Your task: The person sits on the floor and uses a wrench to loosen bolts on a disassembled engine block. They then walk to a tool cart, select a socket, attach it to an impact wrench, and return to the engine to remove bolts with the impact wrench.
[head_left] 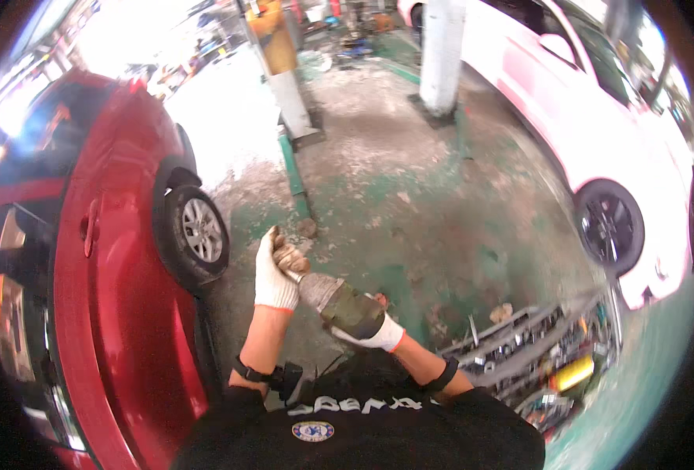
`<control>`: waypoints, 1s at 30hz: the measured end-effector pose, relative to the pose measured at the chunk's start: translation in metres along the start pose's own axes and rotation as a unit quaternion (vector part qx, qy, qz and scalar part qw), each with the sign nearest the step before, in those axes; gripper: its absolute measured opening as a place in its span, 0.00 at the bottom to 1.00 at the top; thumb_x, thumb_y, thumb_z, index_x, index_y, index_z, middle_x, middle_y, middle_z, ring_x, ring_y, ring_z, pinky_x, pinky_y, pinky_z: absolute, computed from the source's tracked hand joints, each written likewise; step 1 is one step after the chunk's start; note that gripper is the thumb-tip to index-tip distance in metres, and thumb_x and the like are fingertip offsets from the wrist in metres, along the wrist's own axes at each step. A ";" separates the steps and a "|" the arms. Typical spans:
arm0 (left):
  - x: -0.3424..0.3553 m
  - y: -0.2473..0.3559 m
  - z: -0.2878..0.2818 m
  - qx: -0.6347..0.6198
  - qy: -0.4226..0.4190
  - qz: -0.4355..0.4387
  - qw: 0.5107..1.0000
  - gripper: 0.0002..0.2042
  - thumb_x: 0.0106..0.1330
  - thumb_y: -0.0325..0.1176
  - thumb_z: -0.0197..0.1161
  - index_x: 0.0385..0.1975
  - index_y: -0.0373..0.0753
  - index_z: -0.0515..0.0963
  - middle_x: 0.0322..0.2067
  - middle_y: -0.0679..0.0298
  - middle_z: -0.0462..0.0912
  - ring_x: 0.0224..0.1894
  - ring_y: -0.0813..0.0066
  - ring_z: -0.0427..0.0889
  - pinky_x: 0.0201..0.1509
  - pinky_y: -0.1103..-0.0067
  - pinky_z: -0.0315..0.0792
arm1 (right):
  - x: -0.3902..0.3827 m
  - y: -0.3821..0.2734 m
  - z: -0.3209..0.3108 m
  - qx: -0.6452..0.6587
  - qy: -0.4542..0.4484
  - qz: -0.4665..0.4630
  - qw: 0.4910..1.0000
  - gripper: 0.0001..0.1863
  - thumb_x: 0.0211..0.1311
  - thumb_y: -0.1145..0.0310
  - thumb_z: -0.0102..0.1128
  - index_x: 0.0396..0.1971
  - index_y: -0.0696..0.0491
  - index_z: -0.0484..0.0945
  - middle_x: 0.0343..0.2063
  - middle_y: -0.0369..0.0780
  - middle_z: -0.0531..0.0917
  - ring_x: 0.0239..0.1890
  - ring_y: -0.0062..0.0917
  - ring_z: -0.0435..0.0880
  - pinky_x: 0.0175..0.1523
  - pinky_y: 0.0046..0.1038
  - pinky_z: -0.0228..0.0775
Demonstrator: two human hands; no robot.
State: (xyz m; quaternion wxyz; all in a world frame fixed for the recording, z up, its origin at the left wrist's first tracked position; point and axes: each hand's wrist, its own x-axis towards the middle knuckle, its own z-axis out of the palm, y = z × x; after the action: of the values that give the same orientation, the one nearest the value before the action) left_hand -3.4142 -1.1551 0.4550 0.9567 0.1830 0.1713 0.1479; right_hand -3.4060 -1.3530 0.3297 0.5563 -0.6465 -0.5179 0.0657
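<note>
An impact wrench (351, 311) with a grimy grey nose and a dark olive body lies slantwise before my chest. My left hand (278, 274), in a white work glove with soiled fingers, is closed around the metal shaft at the wrench's front end. Whether a socket sits inside those fingers is hidden. From below and behind, my right hand (376, 335), also in a white glove, grips the wrench; most of its fingers are covered by the tool's body.
A red car (119, 258) stands close on my left, its wheel (198, 227) near my left hand. On the right is a white car (566, 102). A tool cart (531, 345) full of tools stands at lower right. Two lift posts (441, 59) (290, 102) rise ahead from the worn green floor.
</note>
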 end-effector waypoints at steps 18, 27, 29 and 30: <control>0.621 0.007 0.075 0.061 0.271 -0.225 0.934 0.16 0.73 0.48 0.54 0.30 0.42 0.67 0.15 0.69 0.59 0.16 0.74 0.61 0.21 0.74 0.63 | 0.396 0.371 -0.261 0.260 -0.074 0.342 0.900 0.29 0.57 0.67 0.70 0.58 0.57 0.70 0.50 0.39 0.81 0.51 0.23 0.79 0.58 0.29 0.73; 0.940 0.039 0.206 0.275 0.104 -0.383 0.876 0.13 0.71 0.41 0.59 0.34 0.37 0.71 0.17 0.65 0.68 0.19 0.68 0.69 0.27 0.70 0.71 | 0.597 0.529 -0.402 -0.175 -0.075 0.325 0.927 0.38 0.48 0.58 0.73 0.59 0.54 0.68 0.51 0.47 0.78 0.49 0.45 0.81 0.49 0.41 0.76; 1.008 0.042 0.206 0.350 -0.033 -0.360 0.864 0.13 0.72 0.41 0.59 0.38 0.35 0.72 0.22 0.62 0.73 0.23 0.64 0.75 0.35 0.66 0.75 | 0.629 0.586 -0.422 -0.136 -0.065 0.326 0.933 0.39 0.47 0.55 0.74 0.59 0.53 0.69 0.51 0.45 0.79 0.50 0.42 0.82 0.52 0.37 0.75; 1.042 0.042 0.207 0.368 -0.087 -0.323 0.867 0.13 0.73 0.40 0.58 0.38 0.34 0.71 0.23 0.62 0.73 0.25 0.64 0.76 0.37 0.67 0.76 | 0.648 0.617 -0.436 -0.096 -0.051 0.322 0.940 0.39 0.47 0.55 0.73 0.59 0.53 0.69 0.51 0.45 0.79 0.50 0.41 0.82 0.53 0.36 0.75</control>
State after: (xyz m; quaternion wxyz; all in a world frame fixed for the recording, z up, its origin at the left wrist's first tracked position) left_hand -2.4094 -0.8195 0.3681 0.8254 0.4681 0.1787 -0.2601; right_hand -2.4549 -1.0601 0.3246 0.4133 -0.8251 -0.3135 0.2240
